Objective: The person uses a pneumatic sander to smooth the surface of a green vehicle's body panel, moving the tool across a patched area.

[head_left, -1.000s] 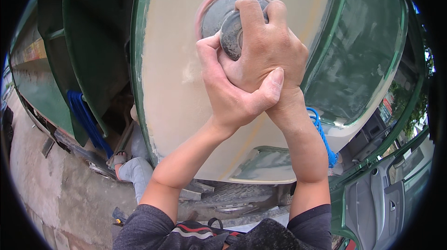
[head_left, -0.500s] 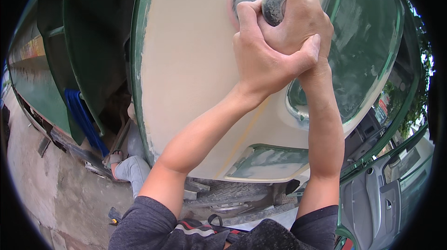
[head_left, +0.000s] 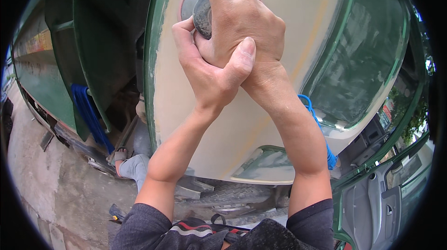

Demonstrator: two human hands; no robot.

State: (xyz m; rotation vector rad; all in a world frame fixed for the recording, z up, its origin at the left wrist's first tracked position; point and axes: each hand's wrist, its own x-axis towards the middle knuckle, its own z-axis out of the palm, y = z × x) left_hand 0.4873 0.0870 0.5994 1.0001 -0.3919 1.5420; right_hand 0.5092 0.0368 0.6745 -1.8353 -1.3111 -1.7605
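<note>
My right hand (head_left: 244,31) is closed on a round grey sanding tool (head_left: 200,13) with a pink-rimmed pad, pressed on a cream-coloured body panel (head_left: 181,147) with green edges. My left hand (head_left: 209,73) wraps round my right hand from the lower left, its thumb lying across the back of the hand near the wrist and its fingertips beside the tool's knob. Part of the pad is hidden under my fingers. To the right of my hands is a green, dusty recessed section (head_left: 354,50) of the panel, with a smaller green patch (head_left: 253,166) low on it.
A dark green vehicle body (head_left: 60,73) with a blue bundle (head_left: 88,108) stands at left. Another person's leg (head_left: 135,168) shows beside it on concrete ground (head_left: 51,180). A coiled blue hose (head_left: 328,159) hangs behind my right forearm. An open green door (head_left: 382,194) is at lower right.
The sanding tool and both my hands moved up and right by half a second ago, then swept back left, and are now left of both earlier positions. The grip is unchanged.
</note>
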